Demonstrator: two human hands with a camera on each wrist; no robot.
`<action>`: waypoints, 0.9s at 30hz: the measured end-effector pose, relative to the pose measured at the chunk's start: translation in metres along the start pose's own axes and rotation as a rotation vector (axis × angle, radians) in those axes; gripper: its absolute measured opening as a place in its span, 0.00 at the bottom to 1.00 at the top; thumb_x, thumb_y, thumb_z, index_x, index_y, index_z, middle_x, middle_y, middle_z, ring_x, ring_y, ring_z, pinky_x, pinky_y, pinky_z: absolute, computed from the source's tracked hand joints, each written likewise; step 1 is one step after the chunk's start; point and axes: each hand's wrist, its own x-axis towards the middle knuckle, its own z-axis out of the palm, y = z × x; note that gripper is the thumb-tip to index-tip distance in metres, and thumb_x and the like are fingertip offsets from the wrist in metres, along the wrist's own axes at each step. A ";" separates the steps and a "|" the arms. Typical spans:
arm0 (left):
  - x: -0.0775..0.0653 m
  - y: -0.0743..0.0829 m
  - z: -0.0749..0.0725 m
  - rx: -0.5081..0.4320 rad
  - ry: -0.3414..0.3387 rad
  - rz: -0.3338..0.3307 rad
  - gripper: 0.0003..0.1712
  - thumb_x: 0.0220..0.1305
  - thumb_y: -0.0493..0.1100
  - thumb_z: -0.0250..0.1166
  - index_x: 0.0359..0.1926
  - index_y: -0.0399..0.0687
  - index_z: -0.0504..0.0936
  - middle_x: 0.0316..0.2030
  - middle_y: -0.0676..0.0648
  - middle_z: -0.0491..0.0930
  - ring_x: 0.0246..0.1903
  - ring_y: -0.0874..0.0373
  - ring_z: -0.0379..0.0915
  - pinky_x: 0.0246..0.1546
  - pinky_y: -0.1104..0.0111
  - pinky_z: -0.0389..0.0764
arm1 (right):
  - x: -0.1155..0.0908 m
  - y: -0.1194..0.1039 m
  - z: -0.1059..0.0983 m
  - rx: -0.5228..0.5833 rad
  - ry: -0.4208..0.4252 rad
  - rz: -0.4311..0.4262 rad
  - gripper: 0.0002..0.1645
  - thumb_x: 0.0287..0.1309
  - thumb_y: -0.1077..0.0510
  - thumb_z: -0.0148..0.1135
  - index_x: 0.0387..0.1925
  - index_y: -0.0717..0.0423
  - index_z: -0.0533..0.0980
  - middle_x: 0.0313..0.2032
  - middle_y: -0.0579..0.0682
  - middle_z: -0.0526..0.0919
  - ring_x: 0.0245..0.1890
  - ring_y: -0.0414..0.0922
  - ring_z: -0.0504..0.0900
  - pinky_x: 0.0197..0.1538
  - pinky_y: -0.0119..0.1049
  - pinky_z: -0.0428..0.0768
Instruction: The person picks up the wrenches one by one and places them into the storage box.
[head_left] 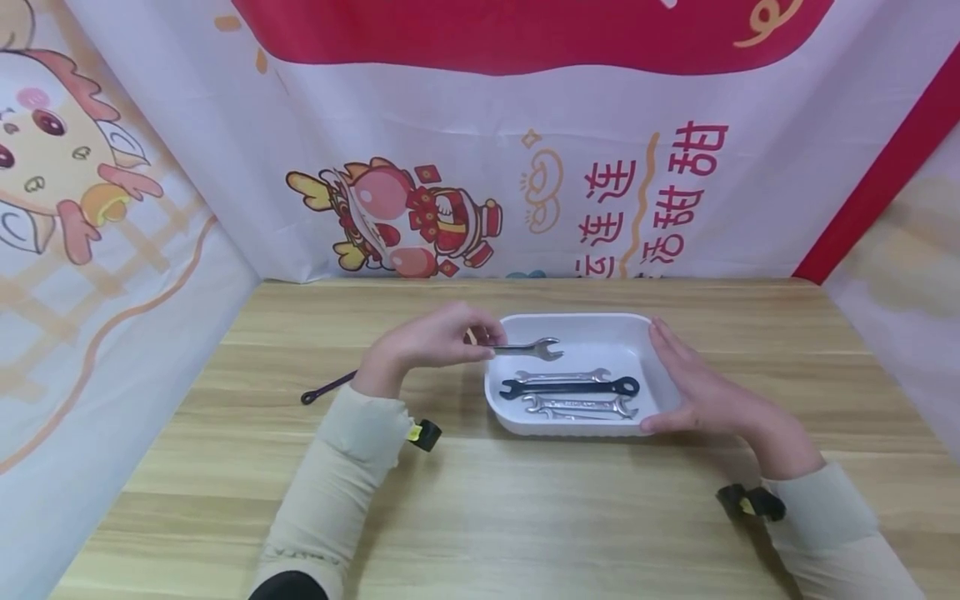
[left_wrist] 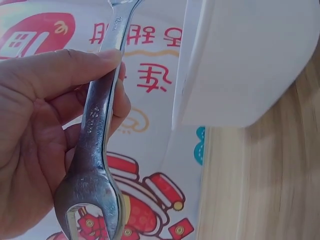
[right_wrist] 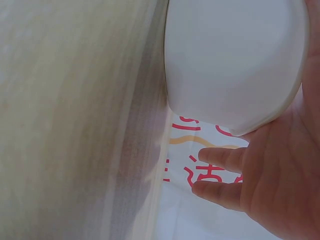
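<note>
My left hand (head_left: 442,337) pinches a silver open-end wrench (head_left: 534,348) between thumb and fingers, over the left side of a white plastic tray (head_left: 555,429). Up close in the left wrist view, the wrench (left_wrist: 97,120) has size markings stamped on its shank, and an open jaw points down. Inside the tray, a black wrench (head_left: 566,387) lies among several silver wrenches (head_left: 585,405), roughly parallel. Against the tray's right end rests my right hand (head_left: 697,392), thumb at the front corner and fingers toward the back. Straight, spread fingers (right_wrist: 220,195) show in the right wrist view.
A slim dark wrench (head_left: 327,389) lies on the wooden table (head_left: 525,517) left of the tray, partly hidden behind the left forearm. Printed cloth (head_left: 450,108) hangs along the back edge of the table and at both sides.
</note>
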 end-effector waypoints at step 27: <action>0.048 0.018 0.024 -0.003 -0.006 0.130 0.12 0.65 0.39 0.65 0.50 0.48 0.84 0.43 0.53 0.84 0.43 0.65 0.79 0.48 0.74 0.81 | 0.000 0.000 0.000 -0.008 0.003 -0.002 0.84 0.41 0.33 0.77 0.78 0.50 0.26 0.79 0.52 0.23 0.78 0.63 0.32 0.71 0.71 0.48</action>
